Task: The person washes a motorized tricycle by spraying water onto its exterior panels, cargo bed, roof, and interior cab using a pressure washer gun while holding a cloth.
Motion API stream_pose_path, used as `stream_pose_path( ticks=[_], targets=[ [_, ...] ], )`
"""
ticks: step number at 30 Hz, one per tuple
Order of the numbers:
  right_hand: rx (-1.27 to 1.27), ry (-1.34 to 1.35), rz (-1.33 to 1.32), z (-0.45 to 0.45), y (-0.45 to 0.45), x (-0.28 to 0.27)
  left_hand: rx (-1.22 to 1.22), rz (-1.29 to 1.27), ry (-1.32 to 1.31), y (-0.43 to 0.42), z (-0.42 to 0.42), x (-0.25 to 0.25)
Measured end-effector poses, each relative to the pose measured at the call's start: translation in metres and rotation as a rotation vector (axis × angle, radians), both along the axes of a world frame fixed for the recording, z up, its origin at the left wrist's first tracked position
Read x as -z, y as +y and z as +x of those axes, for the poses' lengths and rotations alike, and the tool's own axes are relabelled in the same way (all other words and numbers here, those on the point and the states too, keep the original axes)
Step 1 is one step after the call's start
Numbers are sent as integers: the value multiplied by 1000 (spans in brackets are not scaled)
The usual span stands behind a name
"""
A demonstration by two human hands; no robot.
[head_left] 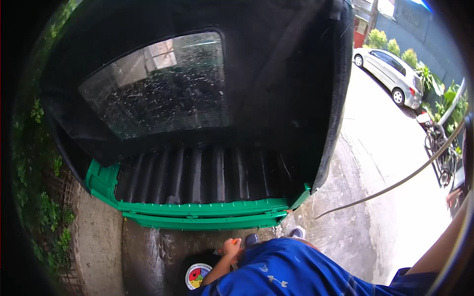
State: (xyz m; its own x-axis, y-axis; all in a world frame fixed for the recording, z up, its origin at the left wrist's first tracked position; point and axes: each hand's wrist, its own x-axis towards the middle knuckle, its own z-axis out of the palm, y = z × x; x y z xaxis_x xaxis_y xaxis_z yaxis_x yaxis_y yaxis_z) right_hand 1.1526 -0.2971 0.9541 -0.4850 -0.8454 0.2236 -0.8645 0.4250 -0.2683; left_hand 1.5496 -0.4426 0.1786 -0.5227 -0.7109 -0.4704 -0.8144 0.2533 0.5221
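Left hand (231,247) near the green tailgate (205,219)
Fingers curled around something orange (235,241); right arm's (444,237) fingers can't be made out.

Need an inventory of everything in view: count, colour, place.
Canopy: 1, black, upper centre
Window: 1, clear, wet-spotted, in canopy
Ribbed floor: 1, black, under canopy
Frame: 1, green, around floor
Round label: 1, multicoloured, bottom, beside left arm
Hose: 1, grey-brown, right
Car: 1, silver, upper right
Motorcycle: apparently 1, dark, far right
Wall: 1, blue-grey, behind car
Plants: several, green, left and upper right
Pavement: grey, partly wet, below
Orange item: 1, in left hand
Shoes: 2, dark, below frame
Shirt: 1, blue, bottom
Left hand: 1, bottom centre, fingers closed
Right hand: 1, right edge, blurred
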Motion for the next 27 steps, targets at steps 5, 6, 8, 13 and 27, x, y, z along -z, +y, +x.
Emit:
stream_pose_path(
  ticks=[5, 6, 8, 13, 27],
  targets=[
    [164, -15, -14, -55, 110, 5, -128, -104, 460, -8, -147, -182],
    [198, -16, -13, -67, 133, 7, -34, -248, 644, -13, -181, -192],
    [259, -19, -17, -91, 182, 9, 107, -377, 884, -16, -248, -232],
    [385, -50, -51, -155, 300, 25, 158, -232, 1144, 39, -387, -327],
    [389, -130, -130, -313, 423, 57, -257, -459, 1068, 105, -457, -249]
  ],
)
